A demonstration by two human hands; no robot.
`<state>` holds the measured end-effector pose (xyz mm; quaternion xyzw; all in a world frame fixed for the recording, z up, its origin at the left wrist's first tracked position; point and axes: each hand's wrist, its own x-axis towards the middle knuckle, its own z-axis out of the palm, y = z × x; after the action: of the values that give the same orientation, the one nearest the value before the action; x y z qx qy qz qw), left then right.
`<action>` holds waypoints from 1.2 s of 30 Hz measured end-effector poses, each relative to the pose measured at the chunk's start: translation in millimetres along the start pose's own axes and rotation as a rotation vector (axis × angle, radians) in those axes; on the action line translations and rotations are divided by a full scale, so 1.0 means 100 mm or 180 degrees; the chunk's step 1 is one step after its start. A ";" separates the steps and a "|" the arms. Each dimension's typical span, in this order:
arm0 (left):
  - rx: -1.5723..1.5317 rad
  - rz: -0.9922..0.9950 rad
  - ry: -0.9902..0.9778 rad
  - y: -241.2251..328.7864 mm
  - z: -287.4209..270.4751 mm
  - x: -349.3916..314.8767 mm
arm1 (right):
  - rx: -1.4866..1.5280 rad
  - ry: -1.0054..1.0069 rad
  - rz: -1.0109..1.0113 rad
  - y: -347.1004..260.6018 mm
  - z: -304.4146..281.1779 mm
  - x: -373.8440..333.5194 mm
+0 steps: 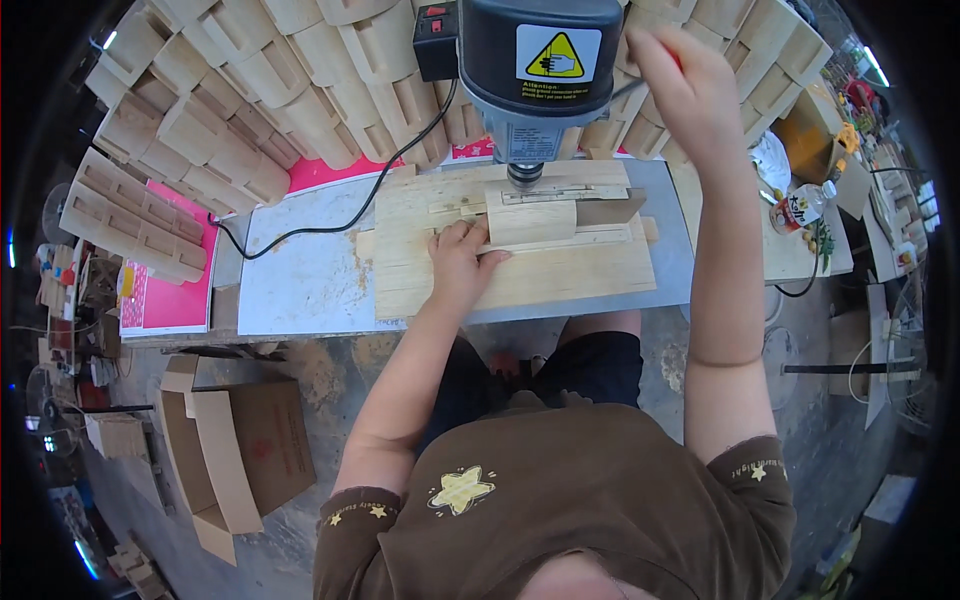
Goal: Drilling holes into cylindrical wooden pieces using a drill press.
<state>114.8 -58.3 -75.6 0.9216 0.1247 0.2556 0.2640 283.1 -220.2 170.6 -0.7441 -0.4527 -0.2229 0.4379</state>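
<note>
A drill press (540, 60) with a dark top and a yellow warning label stands over the bench. Beneath its chuck (524, 176) lies a pale curved wooden block (535, 220), set in a wooden jig (600, 262) with a straight fence strip. My left hand (462, 262) grips the block's left end, fingers bent and thumb along its near edge. Up at the machine's right side, my right hand (675, 70) is closed round the feed lever (628, 88), of which only a dark rod shows. The chuck's tip is just above the block's far edge; whether it touches cannot be made out.
Stacks of similar wooden blocks (270, 80) wall in the bench's far side. A black cable (380, 180) loops across the white board to the left. An open cardboard box (240, 450) sits on the floor at left. A labelled bottle (800, 207) stands on the right-hand table.
</note>
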 end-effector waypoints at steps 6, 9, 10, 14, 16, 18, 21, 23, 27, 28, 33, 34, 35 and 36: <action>-0.0042 -0.0059 -0.0039 0.05 -0.04 0.02 | 0.0155 0.0242 0.0180 -0.20 0.15 -0.90; 0.0008 0.0020 0.0027 0.03 -0.03 0.01 | 0.0240 0.0508 0.0050 -0.06 0.37 -1.18; 0.0009 0.0024 0.0027 0.02 -0.03 0.01 | 0.0204 0.0574 -0.0016 0.01 0.45 -1.26; -0.0006 -0.0014 -0.0023 0.01 -0.01 0.01 | 0.0183 0.0692 -0.0243 0.29 0.75 -1.45; -0.0009 0.0009 -0.0007 0.00 0.00 0.01 | 0.0321 0.0819 -0.0435 0.35 0.80 -1.45; -0.0007 0.0035 0.0080 -0.02 0.02 0.00 | 0.0278 0.0795 -0.0494 0.32 0.76 -1.44; -0.0006 0.0002 0.0029 0.01 0.00 0.01 | 0.0239 0.0839 -0.0704 0.23 0.57 -1.26; 0.0012 0.0009 0.0026 0.00 0.00 0.01 | 0.0187 0.0928 -0.0624 0.04 0.37 -1.01; -0.0076 -0.0066 -0.0014 0.00 -0.03 0.00 | -0.0015 0.0544 0.0158 -0.14 0.14 -0.19; -0.0062 -0.0076 0.0007 -0.02 -0.03 0.01 | -0.0195 0.0374 0.0315 -0.10 0.15 -0.03; -0.1302 -0.0474 0.0046 0.00 0.09 0.09 | 0.0101 0.0367 0.0705 0.16 0.28 0.29; -0.1297 -0.0487 0.0054 -0.02 0.11 0.10 | 0.0547 0.0280 0.0946 0.09 0.28 0.24; -0.1427 -0.0500 0.0111 -0.02 0.12 0.10 | 0.0544 0.0277 0.0952 0.15 0.27 0.13; -0.1559 -0.0511 0.0165 -0.03 0.13 0.09 | 0.1045 0.0037 0.0765 0.34 0.27 -0.06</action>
<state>128.8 -58.3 -83.0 0.8105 0.1386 0.2799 0.4955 307.4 -207.3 136.9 -0.7100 -0.3884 -0.0966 0.5794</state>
